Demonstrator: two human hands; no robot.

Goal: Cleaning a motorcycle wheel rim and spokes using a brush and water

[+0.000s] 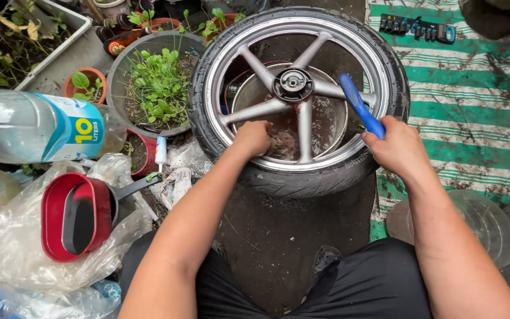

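Motorcycle wheel (300,94) lies flat over a water basin (326,127) on the ground. Left hand (254,137) grips a wet rag (281,143) between spokes; right hand (398,147) clutches a blue brush (361,105). The unsteady wheel could tip, spilling water.

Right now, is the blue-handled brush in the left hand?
No, the blue-handled brush is gripped in the right hand, while the left hand presses a rag between the wheel's spokes.
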